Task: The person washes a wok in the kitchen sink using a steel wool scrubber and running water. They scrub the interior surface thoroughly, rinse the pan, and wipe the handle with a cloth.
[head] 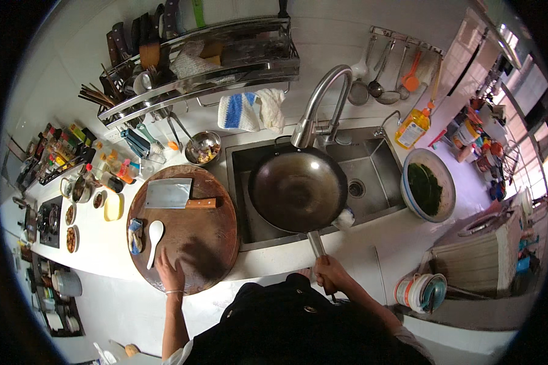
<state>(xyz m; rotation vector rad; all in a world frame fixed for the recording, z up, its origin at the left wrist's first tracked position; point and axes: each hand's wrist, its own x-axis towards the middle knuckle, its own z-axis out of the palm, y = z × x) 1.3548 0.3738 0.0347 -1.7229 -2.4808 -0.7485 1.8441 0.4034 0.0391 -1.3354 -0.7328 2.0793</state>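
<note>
My right hand [331, 272] grips the handle of a dark wok [297, 191], which is tilted over the steel sink [374, 159] under the faucet [324, 105]. My left hand [170, 273] is over the near edge of a round wooden chopping board [187, 255], fingers somewhat apart, with nothing in it. Close to its fingertips lies a white spoon [155, 230]. Left of the spoon is a crumpled blue-and-white cloth [136, 236]. A cleaver [169, 193] with a wooden handle rests flat toward the board's far side.
Behind the board stands a metal bowl [203, 148] of scraps. An enamel basin [448, 182] holding dark greens sits right of the sink, near a bottle of yellow liquid [412, 128]. Small dishes, bottles and a gas stove [50, 222] line the left. A rack [233, 68] hangs above.
</note>
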